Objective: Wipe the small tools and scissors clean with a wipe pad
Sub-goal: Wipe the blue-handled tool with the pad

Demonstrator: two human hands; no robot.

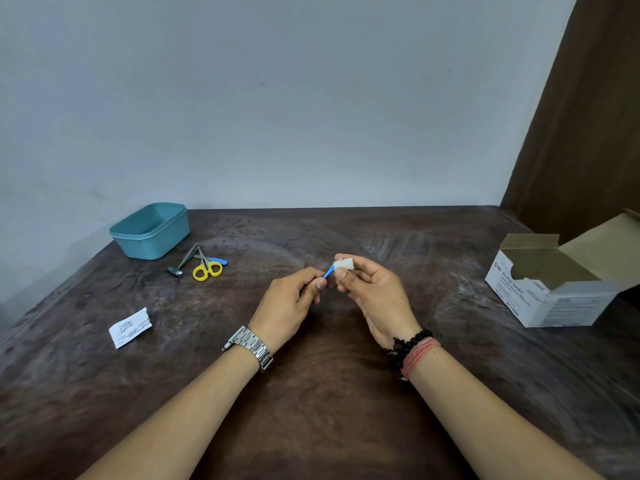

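1. The left hand pinches the blue handle of a small tool between thumb and curled fingers, above the middle of the dark wooden table.
2. The right hand holds a white wipe pad folded around the tool's far end, thumb pressing it against the fingers.
3. Yellow-handled scissors, a nail clipper and another blue-handled tool lie together just beside a teal plastic container at the far left.
4. A torn white wrapper lies near the left edge.
5. An open box of alcohol swabs stands at the right.
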